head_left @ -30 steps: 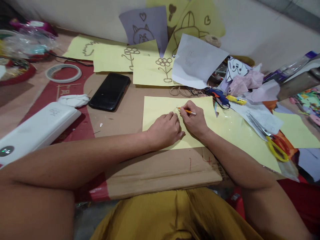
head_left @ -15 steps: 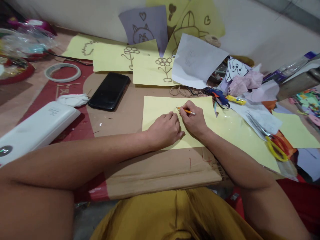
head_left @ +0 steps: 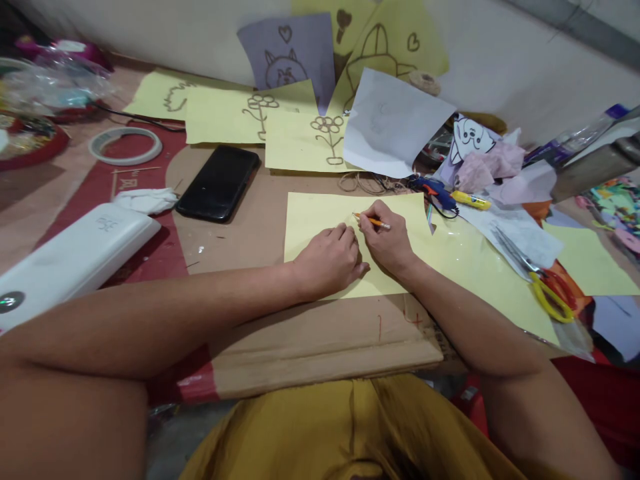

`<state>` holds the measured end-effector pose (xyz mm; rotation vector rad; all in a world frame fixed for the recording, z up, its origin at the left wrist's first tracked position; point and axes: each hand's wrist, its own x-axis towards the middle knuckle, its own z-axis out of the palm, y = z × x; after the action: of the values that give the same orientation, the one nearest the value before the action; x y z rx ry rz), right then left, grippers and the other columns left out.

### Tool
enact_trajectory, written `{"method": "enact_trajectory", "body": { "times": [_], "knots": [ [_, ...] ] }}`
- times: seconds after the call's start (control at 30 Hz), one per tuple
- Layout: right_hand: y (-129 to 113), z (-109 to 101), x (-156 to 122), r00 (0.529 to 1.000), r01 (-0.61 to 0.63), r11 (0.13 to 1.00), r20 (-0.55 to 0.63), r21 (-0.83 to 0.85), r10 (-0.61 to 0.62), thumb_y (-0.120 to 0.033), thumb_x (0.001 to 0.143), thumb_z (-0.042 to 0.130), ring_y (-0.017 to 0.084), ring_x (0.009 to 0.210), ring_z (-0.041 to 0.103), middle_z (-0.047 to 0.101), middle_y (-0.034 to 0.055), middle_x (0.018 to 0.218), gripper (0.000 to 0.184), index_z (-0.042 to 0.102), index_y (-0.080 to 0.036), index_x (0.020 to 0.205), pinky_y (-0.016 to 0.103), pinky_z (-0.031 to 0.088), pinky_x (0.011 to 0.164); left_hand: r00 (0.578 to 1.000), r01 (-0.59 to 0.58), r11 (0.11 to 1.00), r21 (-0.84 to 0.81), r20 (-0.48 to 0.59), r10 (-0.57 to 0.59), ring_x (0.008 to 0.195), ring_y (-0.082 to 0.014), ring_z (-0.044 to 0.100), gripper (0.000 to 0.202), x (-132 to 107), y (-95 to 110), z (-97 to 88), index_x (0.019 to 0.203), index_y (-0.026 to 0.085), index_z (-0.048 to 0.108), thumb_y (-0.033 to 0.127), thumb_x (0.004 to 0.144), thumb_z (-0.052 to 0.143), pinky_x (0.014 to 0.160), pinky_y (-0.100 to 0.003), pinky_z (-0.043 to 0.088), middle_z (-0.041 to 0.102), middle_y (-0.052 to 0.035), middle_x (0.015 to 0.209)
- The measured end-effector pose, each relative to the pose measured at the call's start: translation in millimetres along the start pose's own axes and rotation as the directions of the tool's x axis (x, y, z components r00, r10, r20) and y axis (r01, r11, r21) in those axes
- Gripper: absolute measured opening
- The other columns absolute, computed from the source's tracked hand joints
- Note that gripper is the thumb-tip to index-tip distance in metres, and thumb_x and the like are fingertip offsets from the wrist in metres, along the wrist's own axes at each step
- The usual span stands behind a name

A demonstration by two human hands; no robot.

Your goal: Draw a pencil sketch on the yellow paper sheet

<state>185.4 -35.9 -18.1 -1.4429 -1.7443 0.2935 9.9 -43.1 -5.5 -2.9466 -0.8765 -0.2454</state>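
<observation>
A sheet of yellow paper (head_left: 310,220) lies on a cardboard board (head_left: 320,333) in front of me. My left hand (head_left: 333,260) rests flat on the sheet, fingers stretched toward the middle. Just right of it, my right hand (head_left: 387,237) grips an orange pencil (head_left: 376,222), its tip pointing left at the paper near the left fingertips. Any fine pencil marks on the sheet are too faint to make out. Beyond it lie yellow sheets with a flower drawing (head_left: 327,137) in brown outline.
Left of the sheet are a black phone (head_left: 219,183), a white power bank (head_left: 85,257) and a roll of tape (head_left: 125,145). To the right lie scissors (head_left: 550,297), a blue glue gun (head_left: 435,190), a yellow tube (head_left: 471,200) and crumpled paper. Drawings lean against the wall behind.
Both hands stay in almost the same place, with the pencil still in the right hand. Nothing else has visibly moved.
</observation>
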Motion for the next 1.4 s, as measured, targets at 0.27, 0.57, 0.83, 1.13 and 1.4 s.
{"method": "enact_trajectory", "body": {
  "times": [0.27,0.57,0.83,1.13,1.4],
  "knots": [
    [0.7,0.1,0.4,1.000,0.011,1.000,0.027,-0.017,-0.010,-0.033,0.095,0.055,0.014,0.065,0.052,0.059,-0.0019,0.070,0.020,0.047,-0.025,0.077,0.031,0.042,0.066,1.000,-0.004,1.000,0.005,-0.024,0.004,0.118,-0.0343,0.065,0.049,-0.7,-0.3,1.8,0.116,0.001,0.073,0.045,0.103,0.055,0.094,-0.042,0.055,0.071,-0.0228,0.119],
    [0.2,0.1,0.8,1.000,0.006,1.000,0.030,-0.029,-0.005,-0.032,0.094,0.055,0.015,0.065,0.051,0.058,-0.0020,0.070,0.021,0.046,-0.025,0.077,0.031,0.041,0.066,1.000,-0.006,1.000,0.000,-0.016,0.006,0.119,-0.0344,0.064,0.050,0.3,-0.1,2.8,0.116,0.000,0.072,0.045,0.103,0.054,0.094,-0.042,0.055,0.071,-0.0234,0.119],
    [1.8,1.2,1.2,0.999,0.011,0.999,0.032,-0.037,-0.010,-0.032,0.094,0.054,0.015,0.065,0.052,0.058,-0.0021,0.070,0.020,0.046,-0.025,0.077,0.031,0.041,0.066,0.999,-0.008,1.000,0.008,-0.045,0.009,0.117,-0.0336,0.065,0.047,-0.3,-0.1,3.1,0.113,0.001,0.073,0.044,0.103,0.056,0.093,-0.042,0.056,0.071,-0.0235,0.117],
    [1.1,1.0,1.6,1.000,0.011,1.000,0.023,-0.028,-0.011,-0.031,0.094,0.055,0.014,0.064,0.052,0.059,-0.0021,0.070,0.019,0.047,-0.025,0.077,0.031,0.042,0.066,0.999,-0.002,1.000,0.011,-0.041,0.002,0.118,-0.0336,0.065,0.048,-0.2,-0.4,3.8,0.114,0.002,0.073,0.045,0.103,0.055,0.094,-0.042,0.055,0.071,-0.0228,0.119],
    [0.7,0.1,-0.6,1.000,-0.008,0.999,-0.022,0.033,0.009,-0.033,0.096,0.056,0.014,0.067,0.057,0.063,-0.0021,0.073,0.019,0.050,-0.025,0.080,0.031,0.046,0.068,0.999,-0.009,1.000,0.009,-0.034,0.009,0.116,-0.0332,0.065,0.047,0.3,-0.6,1.9,0.113,0.002,0.073,0.045,0.103,0.056,0.093,-0.042,0.056,0.071,-0.0232,0.117]
  ]
}}
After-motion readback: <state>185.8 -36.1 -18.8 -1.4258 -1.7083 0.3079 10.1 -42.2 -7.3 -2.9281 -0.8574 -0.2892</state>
